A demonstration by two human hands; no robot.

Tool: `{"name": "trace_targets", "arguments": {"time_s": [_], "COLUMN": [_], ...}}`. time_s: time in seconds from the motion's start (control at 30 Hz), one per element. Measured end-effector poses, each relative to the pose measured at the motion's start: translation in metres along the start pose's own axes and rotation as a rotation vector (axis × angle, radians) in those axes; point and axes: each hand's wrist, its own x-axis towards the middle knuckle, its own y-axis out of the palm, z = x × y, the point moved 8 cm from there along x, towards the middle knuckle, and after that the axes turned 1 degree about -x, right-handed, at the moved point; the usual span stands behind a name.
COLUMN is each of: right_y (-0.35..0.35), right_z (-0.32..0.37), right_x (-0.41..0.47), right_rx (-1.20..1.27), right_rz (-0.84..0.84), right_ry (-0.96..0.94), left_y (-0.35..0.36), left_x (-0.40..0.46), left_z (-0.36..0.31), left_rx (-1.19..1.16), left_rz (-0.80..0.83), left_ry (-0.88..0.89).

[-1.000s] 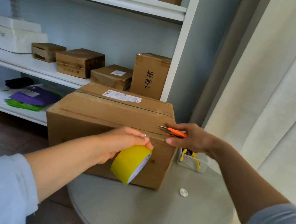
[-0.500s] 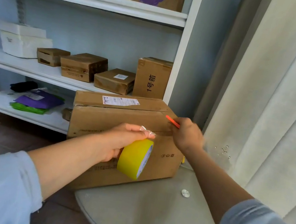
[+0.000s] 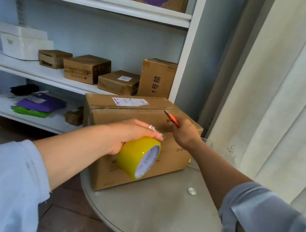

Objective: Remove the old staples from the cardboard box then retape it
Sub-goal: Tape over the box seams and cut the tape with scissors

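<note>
Since the earlier frame the cardboard box (image 3: 139,145) has turned on the bench (image 3: 154,216): its right end now swings further away, so its near face runs at an angle, and the right hand (image 3: 183,132) has drawn back over the near right top corner, with the tool's tip pointing up and to the left.

The box sits on the round pale bench, its top flaps shut with a seam running along the top and a white shipping label (image 3: 129,101) beside it. The left hand (image 3: 131,136) grips the yellow tape roll (image 3: 138,156) from above, fingers curled over its rim and holding it against the box's near face; a short clear strip of tape (image 3: 152,128) sticks up at the fingertips. The right hand's grip is closed round a small orange-handled tool (image 3: 172,119), its metal tip lying just at the top seam of the box. I cannot tell whether the tip touches the cardboard.

A small round metal disc (image 3: 191,191) lies on the bench to the right of the box. Behind stands a white shelf unit (image 3: 89,3) bearing several smaller cartons, a white foam box (image 3: 24,43), and purple and green bags (image 3: 39,106) on the lowest shelf. A pale curtain (image 3: 281,96) hangs on the right.
</note>
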Motion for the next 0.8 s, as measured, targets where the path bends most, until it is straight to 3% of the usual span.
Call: {"name": "trace_targets", "arguments": {"time_s": [0.2,0.33,0.47,0.63,0.8], "right_y": [0.034,0.030,0.029,0.035,0.031], "right_z": [0.031,0.041,0.047,0.051,0.046], "right_x": [-0.031,-0.051,-0.053,-0.047,-0.038], "right_rx": [-0.011,-0.002,-0.019,0.019,0.172], "right_rz": [0.028,0.023,-0.001,0.028,0.054], "right_ry": [-0.079,-0.107,-0.113,-0.090,0.006], "left_y": [-0.013,-0.038,-0.045,-0.064,-0.046], "left_x": [-0.028,-0.027,-0.032,-0.023,-0.025], "left_z": [0.047,0.068,0.074,0.056,0.057], "left_rx": [0.372,0.549,0.650,0.638,0.593], "left_rz": [0.291,0.216,0.254,0.090,0.197], "left_ry": [-0.281,-0.352,-0.453,-0.330,-0.272]}}
